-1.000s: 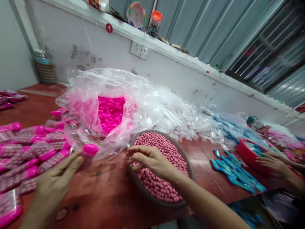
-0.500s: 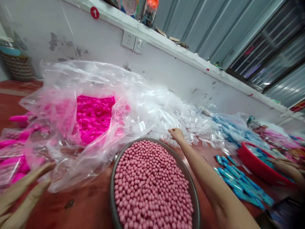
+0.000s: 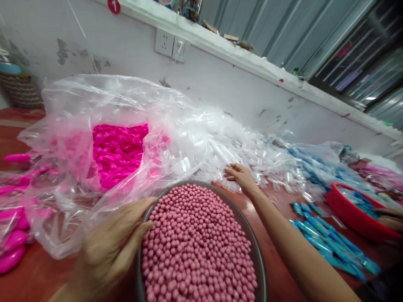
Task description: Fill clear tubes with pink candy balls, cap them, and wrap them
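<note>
A dark grey bowl (image 3: 254, 251) full of small round pink beads (image 3: 198, 243) stands in the middle foreground. My left hand (image 3: 110, 243), slightly blurred, is at the bowl's left rim. Its thumb and fingers are apart and reach just over the edge by the beads; nothing shows between them. Beyond the bowl, my right hand (image 3: 239, 177) hovers at the near edge of a heap of clear plastic pieces (image 3: 264, 167). Its fingers are loosely bent and apart, with no piece visible in them.
A clear plastic bag (image 3: 110, 92) holds bright pink plastic parts (image 3: 119, 155); more pink pieces lie at far left. On the right are blue pieces (image 3: 327, 241) and a red basin (image 3: 352, 220), with another person's hand (image 3: 388, 220) at it. The wall (image 3: 201, 75) stands behind.
My left hand has moved right, from beside the pink pieces to the bowl's rim. My right hand stays by the clear pieces, its fingers now more spread. The view has shifted slightly.
</note>
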`<state>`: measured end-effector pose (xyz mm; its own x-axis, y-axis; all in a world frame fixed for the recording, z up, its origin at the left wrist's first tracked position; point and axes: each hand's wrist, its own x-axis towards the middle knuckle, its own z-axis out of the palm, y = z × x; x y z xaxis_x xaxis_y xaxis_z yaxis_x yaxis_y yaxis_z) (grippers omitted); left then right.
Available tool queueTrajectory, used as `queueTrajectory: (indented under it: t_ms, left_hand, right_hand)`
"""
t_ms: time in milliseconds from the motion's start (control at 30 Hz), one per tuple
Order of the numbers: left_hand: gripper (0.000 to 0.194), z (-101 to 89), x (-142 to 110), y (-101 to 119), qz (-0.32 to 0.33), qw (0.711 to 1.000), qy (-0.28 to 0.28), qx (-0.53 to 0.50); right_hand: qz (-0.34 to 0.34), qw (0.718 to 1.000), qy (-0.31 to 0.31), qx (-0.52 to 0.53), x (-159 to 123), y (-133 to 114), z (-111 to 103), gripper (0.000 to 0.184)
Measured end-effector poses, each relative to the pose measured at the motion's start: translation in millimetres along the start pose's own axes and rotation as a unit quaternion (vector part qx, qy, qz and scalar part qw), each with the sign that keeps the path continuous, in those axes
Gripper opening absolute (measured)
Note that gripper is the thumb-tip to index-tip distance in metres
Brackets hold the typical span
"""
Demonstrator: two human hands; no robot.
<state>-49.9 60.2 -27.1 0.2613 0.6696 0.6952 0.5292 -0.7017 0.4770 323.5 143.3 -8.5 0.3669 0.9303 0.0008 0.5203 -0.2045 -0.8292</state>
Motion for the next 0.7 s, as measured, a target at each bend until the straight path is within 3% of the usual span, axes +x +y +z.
queueTrajectory:
  t_ms: [67, 167, 300, 400, 500, 600, 700]
  left_hand:
    - [0.045, 11.3, 17, 19, 0.067, 0.997, -0.028, 0.011]
    - [0.056, 27.5, 36, 50, 0.123, 0.988, -0.068, 0.067]
    - [0.058, 39.7, 43, 83, 0.16, 0.97, -0.152, 0.106]
    - [0.038, 36.5, 37, 90, 0.153, 0.96, -0.204, 0.117]
    - [0.022, 24.4, 29, 82, 0.113, 0.959, -0.224, 0.128]
    - [0.012, 13.4, 20, 72, 0.063, 0.977, -0.187, 0.079]
    - [0.011, 11.5, 11, 74, 0.057, 0.987, -0.147, -0.033]
  right_hand:
    - [-0.032, 0.997, -0.055, 0.03, -37, -20, -5, 0.028]
    - [-0.079, 0.972, -0.214, 0.061, -95, -54, -2, 0.025]
    - [-0.116, 0.947, -0.287, 0.085, -153, -83, 13, 0.029]
    - [-0.104, 0.949, -0.283, 0.087, -176, -88, 15, 0.027]
    - [-0.073, 0.963, -0.252, 0.057, -188, -88, 6, 0.025]
    - [-0.087, 0.971, -0.222, 0.004, -195, -89, 0, 0.025]
    - [-0.139, 0.968, -0.185, -0.092, -205, -93, 5, 0.017]
